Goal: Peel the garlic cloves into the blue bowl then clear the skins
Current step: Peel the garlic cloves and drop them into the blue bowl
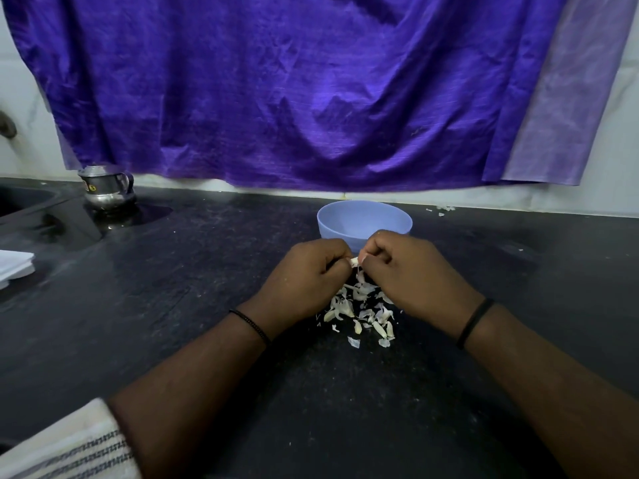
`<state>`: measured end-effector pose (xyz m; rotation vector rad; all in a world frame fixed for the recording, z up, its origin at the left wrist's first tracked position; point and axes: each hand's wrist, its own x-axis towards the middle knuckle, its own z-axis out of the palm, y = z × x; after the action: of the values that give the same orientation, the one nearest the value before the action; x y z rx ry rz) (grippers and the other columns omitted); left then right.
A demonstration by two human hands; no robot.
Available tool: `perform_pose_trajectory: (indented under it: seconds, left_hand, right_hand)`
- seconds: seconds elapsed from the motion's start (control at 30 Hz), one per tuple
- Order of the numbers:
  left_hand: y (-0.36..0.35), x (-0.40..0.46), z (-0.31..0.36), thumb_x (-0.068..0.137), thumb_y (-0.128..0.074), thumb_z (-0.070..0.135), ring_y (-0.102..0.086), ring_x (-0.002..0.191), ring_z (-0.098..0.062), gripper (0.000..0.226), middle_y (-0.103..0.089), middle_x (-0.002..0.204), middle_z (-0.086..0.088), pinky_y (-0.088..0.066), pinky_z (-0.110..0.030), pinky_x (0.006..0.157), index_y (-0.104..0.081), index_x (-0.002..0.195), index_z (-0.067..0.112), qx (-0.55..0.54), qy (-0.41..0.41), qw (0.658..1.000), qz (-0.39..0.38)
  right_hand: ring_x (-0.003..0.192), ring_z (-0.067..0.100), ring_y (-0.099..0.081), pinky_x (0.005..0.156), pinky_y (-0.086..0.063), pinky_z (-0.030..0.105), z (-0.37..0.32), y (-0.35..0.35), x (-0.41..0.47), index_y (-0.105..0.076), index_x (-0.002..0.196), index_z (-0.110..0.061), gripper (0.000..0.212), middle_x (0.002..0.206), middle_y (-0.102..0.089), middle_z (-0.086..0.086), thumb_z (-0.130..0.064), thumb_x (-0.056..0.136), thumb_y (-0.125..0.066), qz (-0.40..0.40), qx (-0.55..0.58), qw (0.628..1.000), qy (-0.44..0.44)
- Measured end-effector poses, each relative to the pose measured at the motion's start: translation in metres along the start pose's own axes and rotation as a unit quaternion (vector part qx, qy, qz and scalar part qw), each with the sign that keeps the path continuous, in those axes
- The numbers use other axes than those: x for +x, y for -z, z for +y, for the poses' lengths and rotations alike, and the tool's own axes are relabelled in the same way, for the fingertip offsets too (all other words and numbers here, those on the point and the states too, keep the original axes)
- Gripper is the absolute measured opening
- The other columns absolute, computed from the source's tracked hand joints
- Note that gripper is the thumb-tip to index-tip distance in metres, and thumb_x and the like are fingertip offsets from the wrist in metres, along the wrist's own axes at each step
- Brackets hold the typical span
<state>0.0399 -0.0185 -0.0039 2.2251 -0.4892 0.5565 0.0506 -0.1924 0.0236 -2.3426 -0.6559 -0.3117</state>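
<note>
A small whitish garlic clove (354, 261) is pinched between both hands just in front of the blue bowl (363, 221). My left hand (307, 271) curls its fingers round the clove from the left. My right hand (411, 271) pinches it from the right with curled fingers. Below the hands lies a loose pile of garlic skins and cloves (363, 311) on the dark counter (207, 288). What the bowl holds is hidden by my hands and the near wall.
A steel pot (107, 188) stands at the back left beside a sink (24, 198). A white folded cloth (15, 267) lies at the left edge. A purple cloth (311, 91) hangs behind. A few skin scraps (442, 209) lie at the back right.
</note>
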Motion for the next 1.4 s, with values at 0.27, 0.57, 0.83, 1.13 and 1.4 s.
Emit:
perform_pose_trajectory:
  seconds: [0.27, 0.57, 0.83, 1.13, 1.4]
  left_hand:
    - [0.001, -0.001, 0.007, 0.087, -0.049, 0.021, -0.050, 0.061, -0.010, 0.026, -0.052, 0.065, 0.007, -0.042, -0.037, 0.055, -0.046, 0.064, 0.031, 0.057, -0.052, 0.997, 0.002]
    - [-0.004, -0.001, 0.005, 0.086, -0.049, 0.022, -0.041, 0.053, -0.005, 0.027, -0.050, 0.058, 0.001, -0.033, -0.023, 0.051, -0.052, 0.065, 0.005, -0.041, 0.003, 0.999, 0.020]
    - [-0.001, 0.000, 0.011, 0.090, -0.053, -0.002, -0.038, 0.050, -0.003, 0.025, -0.048, 0.056, -0.005, -0.034, -0.016, 0.050, -0.053, 0.065, -0.008, -0.175, 0.070, 0.982, 0.031]
    - [0.004, 0.001, 0.013, 0.095, -0.048, 0.004, -0.034, 0.038, -0.009, 0.025, -0.046, 0.054, -0.005, -0.028, -0.016, 0.036, -0.064, 0.077, -0.001, -0.247, 0.171, 0.954, 0.022]
    - [0.006, 0.000, 0.000, 0.084, -0.077, 0.016, -0.052, 0.044, -0.005, 0.020, -0.067, 0.056, -0.001, -0.040, -0.017, 0.047, -0.074, 0.068, 0.006, -0.107, 0.145, 0.983, 0.019]
  right_hand:
    - [0.061, 0.006, -0.053, 0.061, -0.040, 0.030, -0.009, 0.007, -0.001, -0.058, 0.069, -0.018, 0.047, 0.055, -0.060, -0.014, -0.039, 0.105, -0.037, -0.102, 0.009, 0.992, -0.078]
    - [0.074, 0.025, -0.056, 0.065, -0.040, 0.036, -0.013, -0.012, -0.003, -0.057, 0.086, -0.001, 0.043, 0.081, -0.063, 0.011, -0.034, 0.105, -0.038, -0.035, 0.063, 0.995, -0.066]
    - [0.065, 0.011, -0.048, 0.060, -0.035, 0.029, -0.010, -0.020, -0.005, -0.047, 0.077, -0.018, 0.034, 0.072, -0.053, -0.002, -0.031, 0.106, -0.036, 0.009, 0.045, 0.999, -0.009]
    - [0.068, 0.008, -0.056, 0.071, -0.044, 0.033, -0.012, -0.011, -0.003, -0.056, 0.083, -0.017, 0.029, 0.075, -0.066, -0.010, -0.028, 0.105, -0.041, 0.015, 0.147, 0.989, -0.022]
    - [0.072, 0.013, -0.056, 0.072, -0.047, 0.034, 0.001, 0.005, 0.005, -0.065, 0.091, -0.019, 0.011, 0.083, -0.067, 0.004, -0.025, 0.098, -0.059, -0.016, 0.173, 0.984, -0.041]
